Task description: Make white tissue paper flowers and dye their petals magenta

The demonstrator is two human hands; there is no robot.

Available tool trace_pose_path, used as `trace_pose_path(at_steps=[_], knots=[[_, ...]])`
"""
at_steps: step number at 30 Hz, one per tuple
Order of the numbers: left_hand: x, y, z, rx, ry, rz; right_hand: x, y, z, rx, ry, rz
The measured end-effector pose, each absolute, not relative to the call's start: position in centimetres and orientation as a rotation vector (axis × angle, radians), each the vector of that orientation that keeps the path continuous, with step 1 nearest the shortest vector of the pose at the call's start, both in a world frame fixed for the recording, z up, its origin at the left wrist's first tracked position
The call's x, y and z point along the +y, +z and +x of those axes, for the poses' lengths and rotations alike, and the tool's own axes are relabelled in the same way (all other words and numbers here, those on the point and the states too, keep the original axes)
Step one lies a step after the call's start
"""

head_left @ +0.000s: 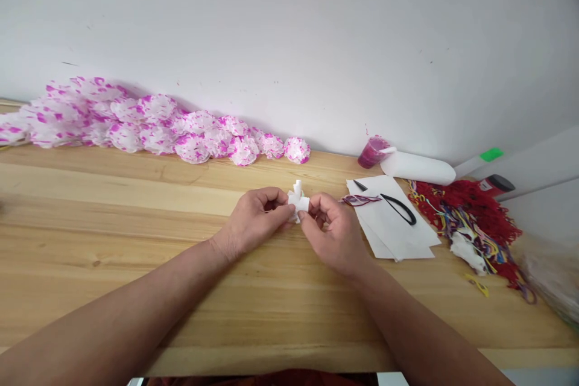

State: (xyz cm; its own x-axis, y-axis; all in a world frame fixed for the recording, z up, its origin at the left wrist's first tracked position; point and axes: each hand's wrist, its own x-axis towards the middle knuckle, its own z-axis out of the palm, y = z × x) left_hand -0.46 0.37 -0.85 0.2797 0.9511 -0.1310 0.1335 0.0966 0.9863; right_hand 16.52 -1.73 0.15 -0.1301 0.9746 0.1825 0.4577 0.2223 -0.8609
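Observation:
Between my two hands is a small folded white paper piece (297,200) with a narrow rolled end sticking up. My left hand (260,217) pinches its left side between thumb and fingers. From the right, my right hand (332,229) pinches the other side, its fingers curled. Both hands are just above the wooden table (253,301). To the right of my right hand lie white paper sheets (393,223) with black-handled scissors (398,210) and a twist of purple yarn (357,199) on them.
White paper flowers with magenta spots (158,123) line the wall at the back left. At the right are a cup of magenta liquid (373,152), a white roll (418,167), a green-tipped white tube (479,161), a heap of red yarn (470,208) and a dark-capped container (496,184).

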Motion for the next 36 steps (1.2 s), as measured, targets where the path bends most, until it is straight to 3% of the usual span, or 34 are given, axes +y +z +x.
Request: trace_pose_path(at_steps=[13, 36], knots=[[0.35, -0.86, -0.59, 1.12, 0.823, 1.412, -1.24, -0.56, 16.97, -1.604, 1.09, -1.31], [0.61, -1.15, -0.86, 1.051, 0.751, 1.378, -1.14, -0.26, 17.4, -1.589, 1.206, -1.3]])
